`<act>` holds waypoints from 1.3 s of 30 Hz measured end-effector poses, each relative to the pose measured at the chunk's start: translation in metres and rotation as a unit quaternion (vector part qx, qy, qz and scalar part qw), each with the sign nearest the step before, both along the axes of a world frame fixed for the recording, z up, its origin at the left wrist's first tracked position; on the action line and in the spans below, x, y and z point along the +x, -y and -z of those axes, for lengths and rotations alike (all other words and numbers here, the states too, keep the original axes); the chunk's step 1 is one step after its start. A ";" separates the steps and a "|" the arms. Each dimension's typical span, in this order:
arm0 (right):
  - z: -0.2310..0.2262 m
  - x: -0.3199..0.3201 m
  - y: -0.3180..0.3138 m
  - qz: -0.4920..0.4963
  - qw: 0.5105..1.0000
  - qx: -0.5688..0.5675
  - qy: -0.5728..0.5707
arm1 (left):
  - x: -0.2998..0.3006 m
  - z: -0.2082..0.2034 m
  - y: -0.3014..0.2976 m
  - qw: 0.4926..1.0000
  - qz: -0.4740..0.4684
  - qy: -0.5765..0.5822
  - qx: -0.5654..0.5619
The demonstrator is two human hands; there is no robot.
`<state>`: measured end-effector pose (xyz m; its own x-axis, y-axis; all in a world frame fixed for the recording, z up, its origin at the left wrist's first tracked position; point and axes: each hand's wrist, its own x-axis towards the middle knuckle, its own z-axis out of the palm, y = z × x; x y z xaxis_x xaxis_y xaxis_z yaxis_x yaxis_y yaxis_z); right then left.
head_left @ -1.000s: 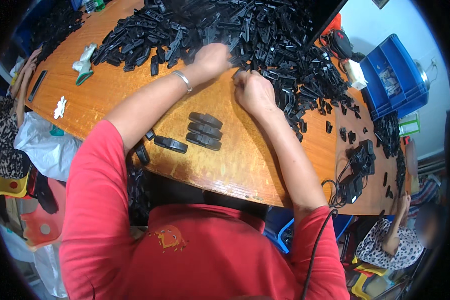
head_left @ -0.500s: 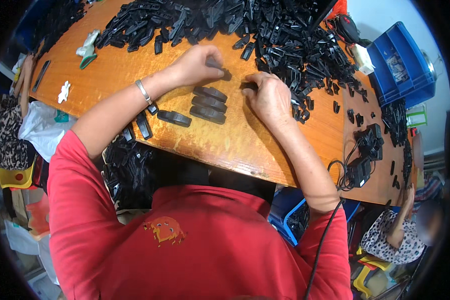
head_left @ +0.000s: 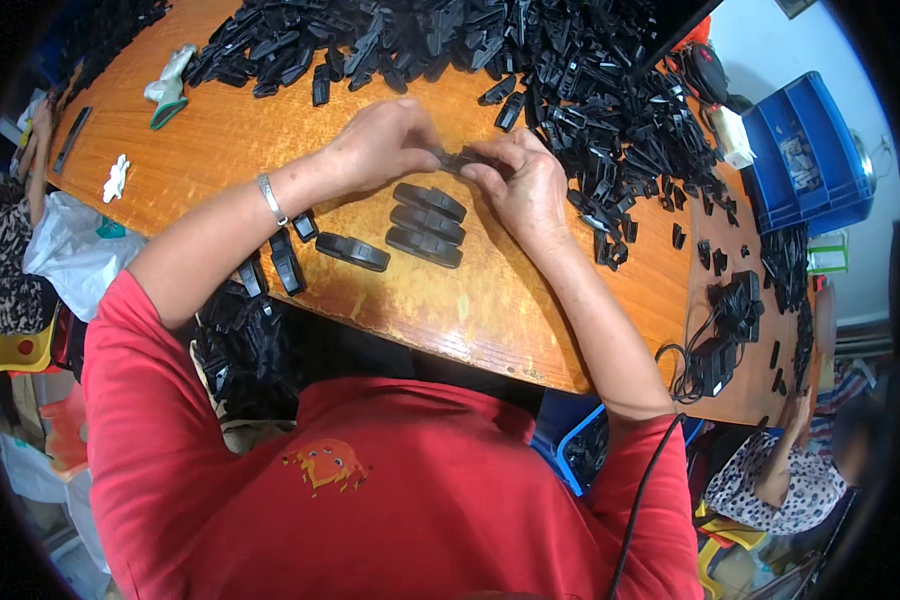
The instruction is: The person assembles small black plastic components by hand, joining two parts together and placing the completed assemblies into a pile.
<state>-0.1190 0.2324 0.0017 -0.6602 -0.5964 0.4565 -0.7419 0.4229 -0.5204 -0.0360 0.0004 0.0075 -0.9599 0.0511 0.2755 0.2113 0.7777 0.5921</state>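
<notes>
My left hand (head_left: pixel 385 145) and my right hand (head_left: pixel 520 185) meet over the orange wooden table (head_left: pixel 230 160) and together grip one small black plastic part (head_left: pixel 462 158) between their fingertips. Just below the hands lies a neat row of three assembled black oblong pieces (head_left: pixel 426 223). A fourth piece (head_left: pixel 352 252) lies to their left, beside my left forearm, which wears a metal bracelet (head_left: pixel 270 198). A big heap of loose black plastic parts (head_left: pixel 530 70) covers the far side of the table.
A blue bin (head_left: pixel 805 155) stands at the far right. Black cabled units (head_left: pixel 720 335) lie near the right table edge. A white and green glove (head_left: pixel 167 85) and white scraps (head_left: pixel 116 178) lie at left. More black parts fill a bag (head_left: pixel 240 350) under the near edge. Another person (head_left: pixel 780 475) sits lower right.
Both hands have drawn back from the heap toward me and come together over the row, now holding a black part between them.
</notes>
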 end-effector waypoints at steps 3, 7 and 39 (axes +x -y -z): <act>-0.003 -0.008 -0.003 -0.019 0.999 0.026 0.015 | 0.000 0.000 0.000 1.000 0.003 0.001 0.014; -0.019 -0.004 -0.002 -0.033 0.998 0.056 0.015 | 0.003 -0.001 -0.003 1.000 0.006 -0.003 0.008; -0.026 -0.046 -0.041 0.042 0.979 0.141 -0.140 | -0.099 -0.007 -0.062 0.986 -0.114 -0.059 -0.107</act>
<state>-0.1654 0.2734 0.0276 -0.5854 -0.6734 0.4515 -0.7949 0.5862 -0.1564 -0.1347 0.0626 0.0148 -0.9156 -0.0927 0.3913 0.0744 0.9172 0.3914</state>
